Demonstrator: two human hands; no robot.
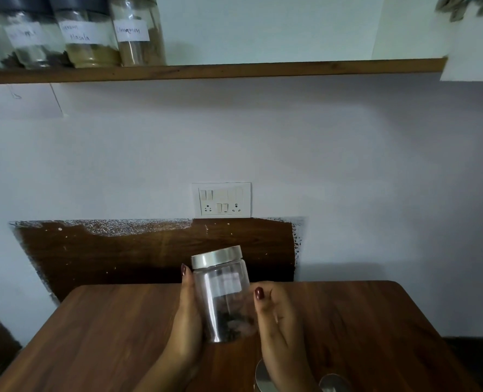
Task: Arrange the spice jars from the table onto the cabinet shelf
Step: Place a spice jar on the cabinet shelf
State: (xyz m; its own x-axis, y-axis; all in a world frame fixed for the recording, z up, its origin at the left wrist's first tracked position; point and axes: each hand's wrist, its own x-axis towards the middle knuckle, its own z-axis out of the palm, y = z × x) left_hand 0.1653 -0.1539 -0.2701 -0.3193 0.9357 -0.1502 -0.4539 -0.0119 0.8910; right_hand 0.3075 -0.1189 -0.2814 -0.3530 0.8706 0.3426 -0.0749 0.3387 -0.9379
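Observation:
A clear spice jar [223, 295] with a silver lid and a little dark spice at its bottom is held between both hands above the wooden table [93, 349]. My left hand [188, 318] grips its left side and my right hand [274, 315] grips its right side. The jar's white label faces away from me and reads blurred. Up at the top left, the wooden cabinet shelf [263, 69] carries several labelled jars, among them a garam masala jar [89, 38] and a cinnamon jar [137, 32]. The shelf's right part is bare.
Two silver jar lids [263, 377] [333, 383] show at the bottom edge under my right wrist. A switch and socket plate [222, 200] sits on the wall above a dark wooden back panel [150, 256]. A white cabinet door [475, 46] hangs at the top right.

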